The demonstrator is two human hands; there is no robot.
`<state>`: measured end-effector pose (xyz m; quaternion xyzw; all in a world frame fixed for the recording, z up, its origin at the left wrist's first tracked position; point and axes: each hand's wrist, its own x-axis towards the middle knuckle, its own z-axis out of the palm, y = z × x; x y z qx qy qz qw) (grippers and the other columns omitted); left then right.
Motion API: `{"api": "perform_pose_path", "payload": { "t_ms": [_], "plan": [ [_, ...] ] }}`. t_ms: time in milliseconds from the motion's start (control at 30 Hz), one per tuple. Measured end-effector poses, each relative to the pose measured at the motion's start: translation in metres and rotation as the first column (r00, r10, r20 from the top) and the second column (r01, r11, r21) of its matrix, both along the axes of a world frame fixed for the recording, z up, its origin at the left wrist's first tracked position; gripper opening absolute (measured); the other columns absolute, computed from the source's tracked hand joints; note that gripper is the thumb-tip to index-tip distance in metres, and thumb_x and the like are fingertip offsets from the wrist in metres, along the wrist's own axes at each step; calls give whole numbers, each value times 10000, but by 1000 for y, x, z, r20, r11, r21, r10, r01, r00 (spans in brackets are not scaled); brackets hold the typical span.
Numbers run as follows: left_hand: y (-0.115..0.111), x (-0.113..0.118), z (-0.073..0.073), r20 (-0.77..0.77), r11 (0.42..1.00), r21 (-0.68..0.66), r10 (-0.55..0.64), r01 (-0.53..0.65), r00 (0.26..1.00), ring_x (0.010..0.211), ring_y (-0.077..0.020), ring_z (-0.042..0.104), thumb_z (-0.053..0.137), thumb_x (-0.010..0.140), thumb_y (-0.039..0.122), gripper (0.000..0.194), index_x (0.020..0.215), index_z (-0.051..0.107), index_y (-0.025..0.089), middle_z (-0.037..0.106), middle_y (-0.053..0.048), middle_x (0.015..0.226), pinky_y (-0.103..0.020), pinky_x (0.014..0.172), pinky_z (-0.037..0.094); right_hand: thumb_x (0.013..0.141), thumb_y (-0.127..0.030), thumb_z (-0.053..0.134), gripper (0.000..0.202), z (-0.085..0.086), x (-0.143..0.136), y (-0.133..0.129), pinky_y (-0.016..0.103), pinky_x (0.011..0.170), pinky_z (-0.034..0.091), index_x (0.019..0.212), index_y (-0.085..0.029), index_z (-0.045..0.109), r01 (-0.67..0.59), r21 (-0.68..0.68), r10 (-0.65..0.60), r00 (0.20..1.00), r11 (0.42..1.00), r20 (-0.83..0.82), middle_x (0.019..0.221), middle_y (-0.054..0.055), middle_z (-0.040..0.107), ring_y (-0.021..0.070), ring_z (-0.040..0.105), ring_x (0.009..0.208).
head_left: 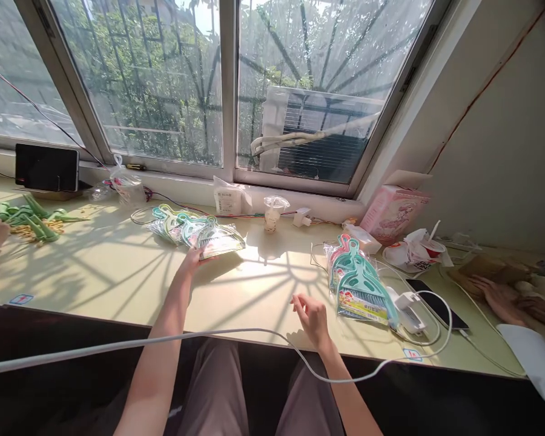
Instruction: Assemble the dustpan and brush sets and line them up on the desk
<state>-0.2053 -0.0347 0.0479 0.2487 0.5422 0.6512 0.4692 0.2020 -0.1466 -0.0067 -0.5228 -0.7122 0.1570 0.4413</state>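
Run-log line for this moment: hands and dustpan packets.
left hand: gripping dustpan packet, left group | right hand: loosely curled, nothing visible held, above table | right packet group: overlapping, untouched

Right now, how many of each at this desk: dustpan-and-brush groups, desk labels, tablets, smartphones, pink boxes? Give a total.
Bagged dustpan-and-brush groups: 2 (individual sets overlap too much for a sure count)
Blue-bordered desk labels: 2
Tablet: 1
Smartphone: 1
Pink box: 1
Total: 7
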Motion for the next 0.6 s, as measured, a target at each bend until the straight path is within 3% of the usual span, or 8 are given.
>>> {"api": "perform_pose_path", "payload": {
  "t_ms": [133,200,267,333,400,500,600],
  "plan": [
    [12,61,6,194,993,49,-118,111,974,1241,-311,804,763,977,94,334,1309,752,132,843,-159,1290,-459,1128,665,1153,-370,531,372,29,-60,77,359,836,592,954,-225,809,-77,181,61,994,981,95,953,126,856,274,786,891],
    [22,88,8,243,986,36,-169,166,955,1156,-320,830,805,934,102,298,1224,765,152,856,-140,1167,-452,1067,681,1106,-234,606,223,38,-86,109,399,1000,609,1155,-202,822,-109,252,65,982,962,177,1236,161,855,302,777,1171],
    [31,111,6,301,975,56,-221,214,928,992,-284,841,876,875,110,359,1202,754,194,844,-86,1054,-393,936,695,1060,-161,659,249,39,-105,131,451,1122,583,1254,-208,807,-132,289,53,962,948,266,1379,165,816,314,734,1302],
    [36,126,-3,336,961,108,-275,253,901,794,-209,799,871,853,71,448,1242,721,235,817,-38,982,-308,761,671,1055,-137,666,277,29,-116,145,500,1154,564,1270,-242,806,-121,315,17,949,941,314,1386,146,809,327,721,1318],
    [40,135,-14,332,953,137,-302,272,893,711,-183,764,785,887,41,516,1332,667,274,794,-15,942,-279,680,652,1054,-117,656,252,12,-121,154,505,1099,578,1176,-269,817,-112,315,2,944,943,329,1242,124,839,328,752,1184],
    [45,135,-30,376,946,168,-322,278,869,743,-196,783,730,877,-8,583,1372,611,275,800,-24,969,-288,683,658,1074,-118,619,241,-12,-121,162,481,989,604,1034,-277,796,-62,268,-21,955,961,297,1025,104,830,326,766,1024],
    [50,132,-35,383,948,169,-316,270,868,785,-213,797,730,892,5,488,1293,625,262,810,-33,1000,-308,713,658,1105,-147,567,292,-21,-120,165,492,999,625,1017,-311,791,1,256,-43,986,967,159,1050,108,824,330,778,1070]
  ]
}}
